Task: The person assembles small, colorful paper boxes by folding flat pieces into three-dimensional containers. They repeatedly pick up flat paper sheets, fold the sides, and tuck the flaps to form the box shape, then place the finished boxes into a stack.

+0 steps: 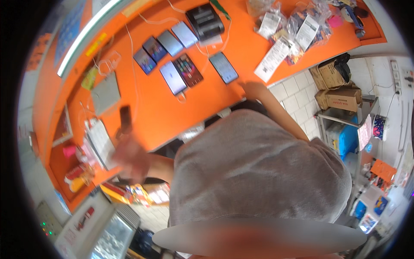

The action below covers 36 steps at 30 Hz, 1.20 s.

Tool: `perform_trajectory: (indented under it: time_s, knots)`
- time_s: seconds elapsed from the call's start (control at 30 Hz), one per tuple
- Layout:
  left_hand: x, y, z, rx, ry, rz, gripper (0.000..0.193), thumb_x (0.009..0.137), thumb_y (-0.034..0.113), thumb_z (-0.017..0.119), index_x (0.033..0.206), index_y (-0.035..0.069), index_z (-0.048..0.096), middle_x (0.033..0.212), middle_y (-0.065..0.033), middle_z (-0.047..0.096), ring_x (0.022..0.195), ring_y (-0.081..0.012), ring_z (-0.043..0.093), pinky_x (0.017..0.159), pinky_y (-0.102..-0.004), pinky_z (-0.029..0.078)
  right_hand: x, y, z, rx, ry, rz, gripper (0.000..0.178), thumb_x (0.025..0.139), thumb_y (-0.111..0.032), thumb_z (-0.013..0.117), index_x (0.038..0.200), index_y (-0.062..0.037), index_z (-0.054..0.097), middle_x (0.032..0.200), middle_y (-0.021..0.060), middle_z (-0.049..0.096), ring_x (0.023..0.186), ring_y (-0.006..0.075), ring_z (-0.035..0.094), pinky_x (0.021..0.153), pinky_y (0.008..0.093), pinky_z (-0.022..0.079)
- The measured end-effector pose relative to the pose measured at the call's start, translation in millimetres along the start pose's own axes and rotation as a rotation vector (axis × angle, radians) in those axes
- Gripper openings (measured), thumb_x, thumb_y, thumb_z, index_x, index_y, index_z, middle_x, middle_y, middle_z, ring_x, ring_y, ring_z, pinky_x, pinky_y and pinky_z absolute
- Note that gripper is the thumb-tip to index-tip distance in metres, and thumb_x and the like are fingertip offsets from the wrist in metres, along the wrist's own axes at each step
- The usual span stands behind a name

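My left hand (131, 157) is smeared by motion over the left end of the orange counter, so its grip does not show. Just beyond it is a small dark oblong thing (125, 118); I cannot tell whether the hand holds it. A white flat stack (100, 142) lies beside that hand. At the counter's near edge my right hand (254, 90) rests with fingers apart and nothing visible in them. The closest thing to it is a lit smartphone (224, 67). Left of that, a smartphone with a pale screen (173, 77) lies beside a dark red one (188, 70).
Behind them lies a row of several smartphones (169, 42). A black boxy device (204, 22) stands at the back, with white cables around. Plastic bags with printed slips (307, 32) fill the right end. A grey flat panel (106, 93) lies left. Cardboard boxes (343, 99) stand off right.
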State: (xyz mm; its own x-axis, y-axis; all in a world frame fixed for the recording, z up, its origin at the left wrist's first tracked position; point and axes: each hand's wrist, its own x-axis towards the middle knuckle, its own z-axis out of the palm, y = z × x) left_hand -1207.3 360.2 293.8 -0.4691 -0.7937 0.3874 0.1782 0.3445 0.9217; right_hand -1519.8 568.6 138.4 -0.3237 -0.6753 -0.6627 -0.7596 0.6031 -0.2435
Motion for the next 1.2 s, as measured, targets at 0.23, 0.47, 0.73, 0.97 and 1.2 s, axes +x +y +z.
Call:
perform_trajectory:
  time_s: [0.23,0.47,0.73,0.97,1.2]
  knots:
    - [-35.5,168.3,72.1,0.511,-0.009,0.739,0.031,0.085,0.015,0.058,0.115,0.008,0.053,0.113,-0.0062,0.055,0.103,-0.0217,0.053,0.088,-0.0381,0.042,49.8,0.9,-50.1,-0.066,0.079,-0.696,0.05,0.08,-0.028,0.061,0.127,-0.0146,0.048,0.113,0.0148,0.059,0.101,0.0314,0.059,0.079,0.0439,0.049]
    - [-115.4,260.3,153.9,0.975,0.019,0.704,0.033,0.087,0.022,0.052,0.118,0.009,0.052,0.118,-0.0062,0.054,0.108,-0.0226,0.05,0.092,-0.041,0.037,46.8,6.7,-20.4,-0.587,-0.256,-0.836,0.049,0.08,-0.028,0.061,0.125,-0.0141,0.05,0.117,0.0141,0.057,0.103,0.0296,0.058,0.082,0.0425,0.048]
    - [-219.4,361.6,232.4,1.67,0.194,0.626,0.037,0.091,0.03,0.045,0.122,0.011,0.05,0.123,-0.0062,0.052,0.114,-0.0237,0.046,0.096,-0.0443,0.032,0.5,-33.1,57.9,-0.501,-0.353,-1.152,0.047,0.08,-0.026,0.063,0.124,-0.0117,0.051,0.111,0.0166,0.059,0.103,0.034,0.056,0.084,0.0439,0.046]
    - [-333.8,425.9,302.9,2.39,0.329,0.271,0.042,0.093,0.037,0.039,0.126,0.013,0.049,0.128,-0.0061,0.051,0.119,-0.0246,0.043,0.099,-0.0472,0.027,-45.1,-106.6,164.4,-0.523,-0.465,-1.426,0.036,0.078,-0.02,0.063,0.112,-0.0096,0.059,0.101,0.0127,0.065,0.094,0.0316,0.061,0.08,0.0412,0.049]
    - [-438.2,453.1,275.5,2.671,0.286,0.191,0.045,0.095,0.041,0.034,0.129,0.014,0.046,0.134,-0.0058,0.047,0.125,-0.025,0.038,0.102,-0.0482,0.023,-147.2,-205.4,293.2,-0.42,-0.572,-1.607,0.033,0.08,-0.017,0.061,0.112,-0.0081,0.059,0.096,0.0142,0.065,0.09,0.0326,0.061,0.079,0.0392,0.048]
